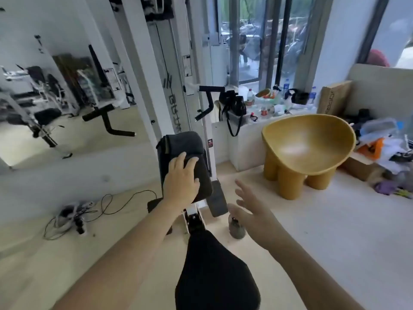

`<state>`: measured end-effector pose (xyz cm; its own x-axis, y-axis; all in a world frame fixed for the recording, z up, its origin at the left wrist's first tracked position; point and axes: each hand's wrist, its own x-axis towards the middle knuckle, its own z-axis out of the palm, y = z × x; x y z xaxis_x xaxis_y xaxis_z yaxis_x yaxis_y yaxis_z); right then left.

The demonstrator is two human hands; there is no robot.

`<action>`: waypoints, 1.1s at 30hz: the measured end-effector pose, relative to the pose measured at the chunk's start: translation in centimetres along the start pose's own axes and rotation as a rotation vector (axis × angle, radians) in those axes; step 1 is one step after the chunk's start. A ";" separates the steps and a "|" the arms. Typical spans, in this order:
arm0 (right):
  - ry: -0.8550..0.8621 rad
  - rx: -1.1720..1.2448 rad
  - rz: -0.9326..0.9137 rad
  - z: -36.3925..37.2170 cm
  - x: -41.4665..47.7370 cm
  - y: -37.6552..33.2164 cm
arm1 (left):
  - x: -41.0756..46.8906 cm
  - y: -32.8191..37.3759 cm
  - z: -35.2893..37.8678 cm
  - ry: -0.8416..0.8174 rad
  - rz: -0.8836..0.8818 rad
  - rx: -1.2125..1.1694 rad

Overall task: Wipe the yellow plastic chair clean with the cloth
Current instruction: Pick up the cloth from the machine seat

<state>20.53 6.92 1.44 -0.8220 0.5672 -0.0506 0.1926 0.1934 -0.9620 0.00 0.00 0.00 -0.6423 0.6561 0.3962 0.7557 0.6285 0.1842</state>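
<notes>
The yellow plastic chair, bowl-shaped on thick round legs, stands on the pale floor at the right, its seat holding nothing. A dark grey cloth lies draped over the upright back pad of a weight bench in the middle. My left hand rests flat on the cloth with its fingers spread on the fabric. Lower and to the right, my right hand hovers in the air between bench and chair, fingers spread, holding nothing.
The bench's black seat pad runs toward me at the bottom. A small dark jar stands on the floor beside it. Cables and a power strip lie at left. A cluttered ledge and piled bags flank the chair.
</notes>
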 end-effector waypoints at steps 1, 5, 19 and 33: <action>-0.039 0.057 0.001 -0.2 1.8 0.1 | 1.8 -0.7 0.6 0.013 0.000 0.100; -0.144 0.433 0.113 -1.2 6.9 -0.2 | 7.2 -2.9 3.2 -0.096 -0.118 0.289; -0.369 0.446 0.029 -14.5 19.9 0.8 | 12.7 15.0 1.8 -0.102 -0.660 -1.318; 0.261 0.565 0.429 -51.6 28.6 15.8 | 25.5 37.6 18.1 -0.530 -0.267 -0.894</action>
<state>27.68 67.54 -1.33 -0.5697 0.6849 -0.4542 0.1057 -0.4870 -0.8670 9.73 47.87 0.75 -0.6122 0.7753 -0.1555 0.2644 0.3860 0.8838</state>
